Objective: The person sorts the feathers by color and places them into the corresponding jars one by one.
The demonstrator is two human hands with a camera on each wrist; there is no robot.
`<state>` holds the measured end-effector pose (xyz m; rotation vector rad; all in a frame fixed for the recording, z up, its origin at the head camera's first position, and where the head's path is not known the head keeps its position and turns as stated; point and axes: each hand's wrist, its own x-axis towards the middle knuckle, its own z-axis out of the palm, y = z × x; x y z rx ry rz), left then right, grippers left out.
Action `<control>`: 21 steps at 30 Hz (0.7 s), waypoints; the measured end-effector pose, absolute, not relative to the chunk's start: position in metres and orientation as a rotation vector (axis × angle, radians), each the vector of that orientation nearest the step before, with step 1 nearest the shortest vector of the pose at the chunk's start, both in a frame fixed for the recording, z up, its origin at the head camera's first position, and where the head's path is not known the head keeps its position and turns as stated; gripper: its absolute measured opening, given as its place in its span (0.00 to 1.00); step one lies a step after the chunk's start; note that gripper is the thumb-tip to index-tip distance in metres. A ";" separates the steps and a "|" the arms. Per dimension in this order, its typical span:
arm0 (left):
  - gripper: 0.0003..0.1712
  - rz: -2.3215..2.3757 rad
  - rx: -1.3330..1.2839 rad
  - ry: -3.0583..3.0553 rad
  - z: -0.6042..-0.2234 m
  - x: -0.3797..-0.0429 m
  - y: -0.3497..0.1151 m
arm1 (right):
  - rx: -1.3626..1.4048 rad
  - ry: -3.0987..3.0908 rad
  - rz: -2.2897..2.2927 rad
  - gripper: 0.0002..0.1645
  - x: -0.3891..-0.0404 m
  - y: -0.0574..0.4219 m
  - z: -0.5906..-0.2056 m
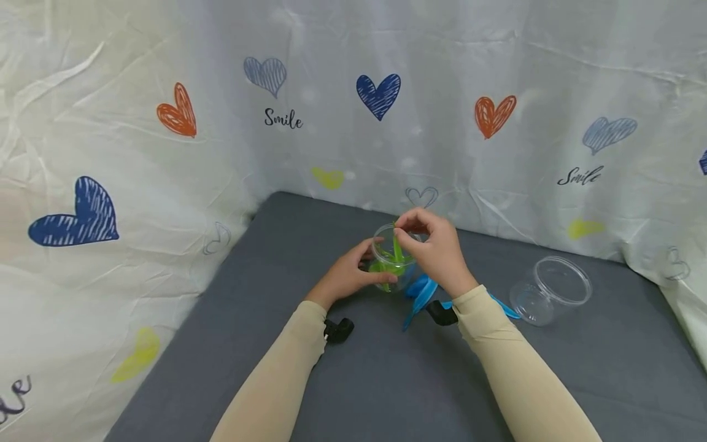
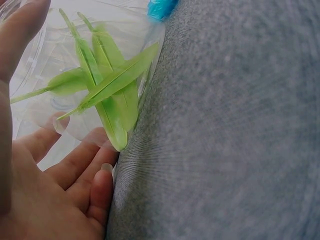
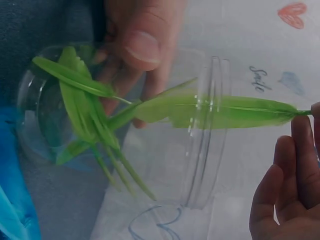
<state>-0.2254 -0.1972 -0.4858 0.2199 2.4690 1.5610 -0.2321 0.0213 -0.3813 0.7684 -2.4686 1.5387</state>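
Observation:
A clear plastic jar (image 1: 410, 277) stands on the table, several green feathers (image 2: 100, 70) crossed inside it. My left hand (image 1: 349, 273) grips the jar around its side, the thumb on the near face and the fingers behind. Above the open mouth, my right hand (image 1: 436, 247) pinches one green feather (image 3: 250, 107) by its quill. That feather hangs partly inside the jar, its broad end down among the others, as the right wrist view shows.
Blue feathers (image 1: 422, 296) lie on the grey tabletop (image 1: 375, 374), partly hidden under my right wrist. Farther right there is a second clear jar (image 1: 569, 288). A white curtain (image 1: 331, 141) printed with hearts borders the table at the back and left.

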 end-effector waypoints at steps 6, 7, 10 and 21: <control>0.56 1.554 0.226 2.492 -0.489 -0.228 -0.196 | 0.730 -2.517 1.514 0.03 -0.232 0.022 -0.387; 0.56 1.555 0.227 2.494 -0.490 -0.227 -0.195 | 0.716 -2.526 1.512 0.03 -0.232 0.023 -0.389; 0.56 1.557 0.227 2.496 -0.491 -0.226 -0.195 | 0.673 -2.553 1.502 0.05 -0.229 0.024 -0.394; 0.51 1.577 0.224 2.471 -0.489 -0.228 -0.196 | 0.603 -2.564 1.456 0.06 -0.228 0.032 -0.403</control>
